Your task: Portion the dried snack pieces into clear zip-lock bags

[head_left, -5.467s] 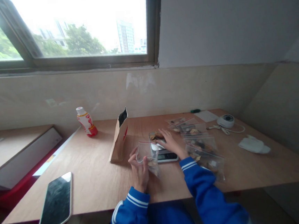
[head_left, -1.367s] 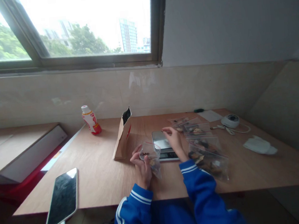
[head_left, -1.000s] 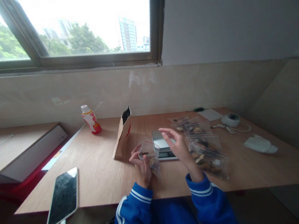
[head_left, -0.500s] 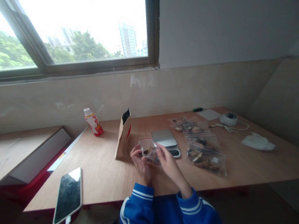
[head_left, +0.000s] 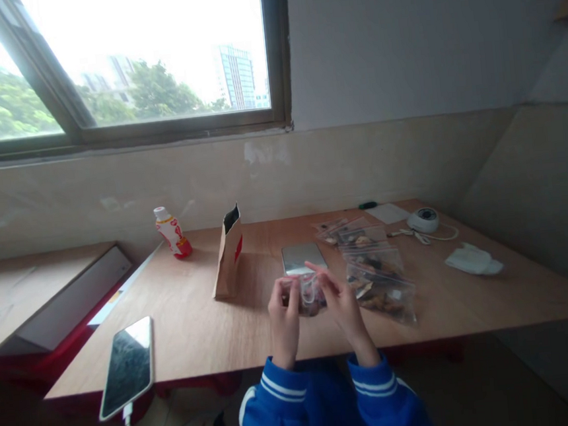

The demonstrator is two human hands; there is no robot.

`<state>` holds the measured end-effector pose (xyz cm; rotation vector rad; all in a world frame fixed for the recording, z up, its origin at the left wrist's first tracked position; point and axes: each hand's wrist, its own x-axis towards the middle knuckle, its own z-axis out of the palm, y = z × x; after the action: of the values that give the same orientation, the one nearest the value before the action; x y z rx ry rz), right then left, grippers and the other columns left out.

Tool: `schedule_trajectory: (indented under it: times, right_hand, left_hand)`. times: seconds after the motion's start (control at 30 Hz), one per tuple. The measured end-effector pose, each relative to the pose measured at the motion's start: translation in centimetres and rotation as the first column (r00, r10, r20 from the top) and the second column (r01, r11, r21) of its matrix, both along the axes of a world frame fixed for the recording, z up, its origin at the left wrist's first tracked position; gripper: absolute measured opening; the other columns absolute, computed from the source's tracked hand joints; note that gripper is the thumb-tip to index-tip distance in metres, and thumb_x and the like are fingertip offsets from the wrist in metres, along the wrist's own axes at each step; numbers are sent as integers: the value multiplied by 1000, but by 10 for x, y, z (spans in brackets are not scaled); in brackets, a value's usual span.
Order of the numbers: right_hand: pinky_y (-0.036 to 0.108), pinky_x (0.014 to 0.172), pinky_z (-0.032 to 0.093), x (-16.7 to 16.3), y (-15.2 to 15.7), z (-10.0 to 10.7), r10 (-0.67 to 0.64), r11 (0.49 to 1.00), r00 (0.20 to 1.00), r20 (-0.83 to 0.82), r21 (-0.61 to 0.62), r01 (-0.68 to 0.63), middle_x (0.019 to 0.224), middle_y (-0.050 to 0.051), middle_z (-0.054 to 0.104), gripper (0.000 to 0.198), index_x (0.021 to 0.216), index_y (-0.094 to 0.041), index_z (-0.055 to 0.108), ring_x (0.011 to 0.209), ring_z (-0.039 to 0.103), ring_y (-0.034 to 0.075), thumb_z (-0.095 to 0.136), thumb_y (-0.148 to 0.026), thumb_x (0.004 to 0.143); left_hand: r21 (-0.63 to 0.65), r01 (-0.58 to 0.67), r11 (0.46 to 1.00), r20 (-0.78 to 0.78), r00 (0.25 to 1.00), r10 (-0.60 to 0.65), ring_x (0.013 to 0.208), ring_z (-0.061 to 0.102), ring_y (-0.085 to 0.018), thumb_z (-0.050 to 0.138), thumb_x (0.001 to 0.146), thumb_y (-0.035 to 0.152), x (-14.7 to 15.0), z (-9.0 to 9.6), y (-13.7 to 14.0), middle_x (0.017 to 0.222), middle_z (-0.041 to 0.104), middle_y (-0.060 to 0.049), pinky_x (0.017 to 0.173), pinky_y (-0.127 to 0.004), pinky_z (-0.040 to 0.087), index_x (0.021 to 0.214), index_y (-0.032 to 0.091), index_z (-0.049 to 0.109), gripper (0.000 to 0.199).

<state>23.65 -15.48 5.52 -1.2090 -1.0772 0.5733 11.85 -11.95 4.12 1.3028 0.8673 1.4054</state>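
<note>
Between my two hands is a small clear zip bag [head_left: 310, 297] with dark dried pieces inside, held just above the table's near side. My left hand [head_left: 284, 309] pinches its left top corner, and my right hand [head_left: 340, 301] pinches the right top corner. Right behind the bag lies a kitchen scale [head_left: 302, 256] with a silver plate; its display is hidden by my hands. To the right, several filled zip bags [head_left: 383, 297] overlap in a row. A brown paper bag [head_left: 226, 261] stands upright with its top open, left of my hands.
On the wooden table [head_left: 190, 340] a red and white bottle [head_left: 172, 233] stands at the back left. A phone [head_left: 127, 366] on a cable overhangs the front left edge. At right lie a white round camera [head_left: 422, 221], white crumpled plastic [head_left: 473, 260] and a paper sheet [head_left: 387, 213].
Both hands have moved right with the zip bag, now in front of the scale. Its mouth was spread open before; now my fingers are pinched along its top. The view has shifted slightly.
</note>
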Motion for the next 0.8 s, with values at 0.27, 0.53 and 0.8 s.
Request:
schedule_trajectory:
  times: [0.27, 0.53, 0.8]
  right_hand:
    - [25, 50, 46, 9, -12, 10, -264, 963, 958, -114, 26, 268, 49, -1, 62, 48, 101, -16, 69, 45, 53, 15, 49, -57, 88]
    - [24, 50, 48, 20, -13, 7, -109, 988, 963, -246, 82, 133, 65, 2, 70, 37, 86, -18, 59, 48, 59, 13, 65, -54, 78]
    - [27, 57, 51, 30, -23, 8, -199, 973, 962, -185, 78, 216, 75, 6, 73, 30, 87, -17, 67, 54, 62, 14, 64, -46, 81]
  left_hand:
    - [-64, -200, 978, 75, 976, 205, 59, 57, -11, 57, 83, 51, -4, 23, -15, 68, 61, 0, 54, -21, 46, 89, 18, 65, 35]
    - [-81, -116, 990, 96, 988, 124, 65, 58, -12, 50, 87, 52, -12, 25, -13, 72, 64, 0, 60, -21, 48, 104, 18, 67, 42]
    - [-68, 7, 998, 53, 999, -3, 96, 66, -22, 56, 85, 45, -26, 26, -10, 100, 73, -7, 88, -32, 50, 114, 17, 68, 42]
